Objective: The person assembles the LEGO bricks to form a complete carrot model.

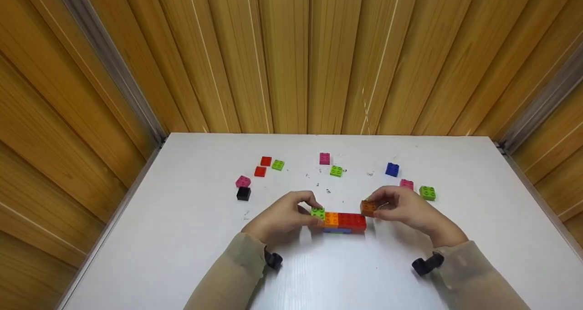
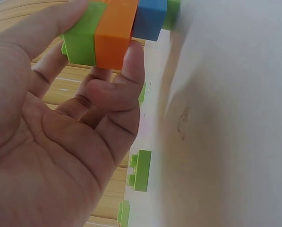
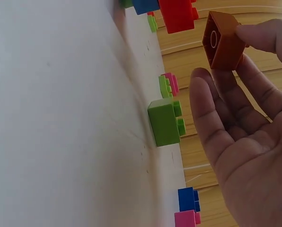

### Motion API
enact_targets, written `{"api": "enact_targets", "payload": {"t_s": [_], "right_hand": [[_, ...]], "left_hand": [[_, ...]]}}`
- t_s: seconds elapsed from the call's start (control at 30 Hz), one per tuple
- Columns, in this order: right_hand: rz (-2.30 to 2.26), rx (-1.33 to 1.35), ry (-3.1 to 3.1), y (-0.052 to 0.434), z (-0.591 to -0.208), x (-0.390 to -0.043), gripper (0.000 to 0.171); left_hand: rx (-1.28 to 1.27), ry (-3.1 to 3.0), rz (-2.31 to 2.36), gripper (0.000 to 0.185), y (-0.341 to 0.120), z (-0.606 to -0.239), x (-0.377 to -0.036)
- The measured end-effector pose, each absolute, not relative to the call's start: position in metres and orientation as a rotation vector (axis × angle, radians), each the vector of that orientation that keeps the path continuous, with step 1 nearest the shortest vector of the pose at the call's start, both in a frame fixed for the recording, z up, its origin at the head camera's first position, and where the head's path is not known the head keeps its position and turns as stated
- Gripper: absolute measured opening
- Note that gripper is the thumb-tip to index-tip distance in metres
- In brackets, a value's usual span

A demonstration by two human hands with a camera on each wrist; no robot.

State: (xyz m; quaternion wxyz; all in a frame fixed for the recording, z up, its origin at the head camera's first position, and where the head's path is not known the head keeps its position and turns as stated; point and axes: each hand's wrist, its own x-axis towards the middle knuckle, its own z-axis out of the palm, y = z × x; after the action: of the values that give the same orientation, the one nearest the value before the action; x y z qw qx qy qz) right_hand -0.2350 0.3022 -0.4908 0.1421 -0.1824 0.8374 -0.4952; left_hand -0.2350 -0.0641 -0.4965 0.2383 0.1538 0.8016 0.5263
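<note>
Orange brick [image 1: 368,207] in right hand [image 1: 405,210], beside brick stack [image 1: 341,221].

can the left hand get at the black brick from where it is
Probably yes: the black brick sits apart on bare table, nothing between it and the left hand, though that hand grips the brick stack.

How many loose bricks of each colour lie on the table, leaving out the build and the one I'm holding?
Red bricks: 2
Green bricks: 3
Pink bricks: 3
Blue brick: 1
Black brick: 1
Total: 10
Left out: build in left hand, orange brick in right hand.
</note>
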Motion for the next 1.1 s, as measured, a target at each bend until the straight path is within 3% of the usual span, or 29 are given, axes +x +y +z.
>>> {"api": "enact_targets", "payload": {"t_s": [0.6,1.1], "right_hand": [[-1.363,-0.639,2.337,0.288,-0.498,-0.230,0.039],[-1.594,-0.439,2.158,0.273,-0.511,-0.221,0.040]], "left_hand": [[0.406,2.216,1.402,0.024,-0.064,-0.498,-0.237],[0.417,2.172,1.454,0.025,-0.064,-0.500,-0.237]]}}
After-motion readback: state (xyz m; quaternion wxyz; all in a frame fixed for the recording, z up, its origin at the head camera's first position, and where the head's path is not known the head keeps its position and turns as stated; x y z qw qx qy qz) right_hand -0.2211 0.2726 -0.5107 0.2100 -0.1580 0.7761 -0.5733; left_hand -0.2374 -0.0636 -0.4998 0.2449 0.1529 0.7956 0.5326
